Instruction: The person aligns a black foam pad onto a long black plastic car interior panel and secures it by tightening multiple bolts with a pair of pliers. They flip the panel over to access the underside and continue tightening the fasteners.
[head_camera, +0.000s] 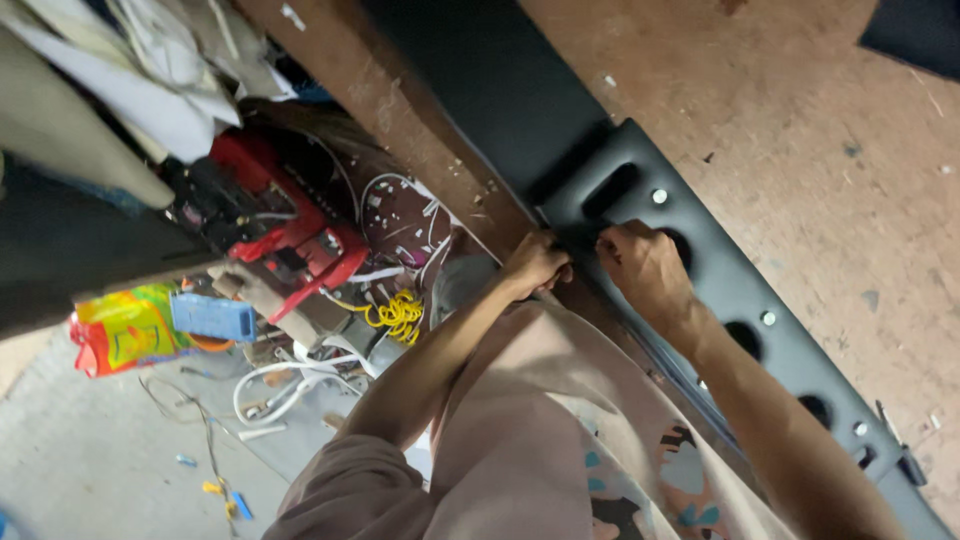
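I count two hands of mine, my left hand (537, 262) and my right hand (645, 268), both at one long black metal panel (740, 290) along the tabletop (800, 120) edge. On the floor (90, 460): one red tool (290, 235), one yellow coiled cord (400, 313), one blue box (212, 317), one bright snack bag (125, 328).

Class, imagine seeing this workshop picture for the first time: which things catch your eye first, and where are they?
Both hands meet at the centre: the left hand and right hand grip the edge of a long black metal panel with oval slots, lying on a worn wooden bench. At left, a red tool and yellow coiled cord glow amid the clutter.
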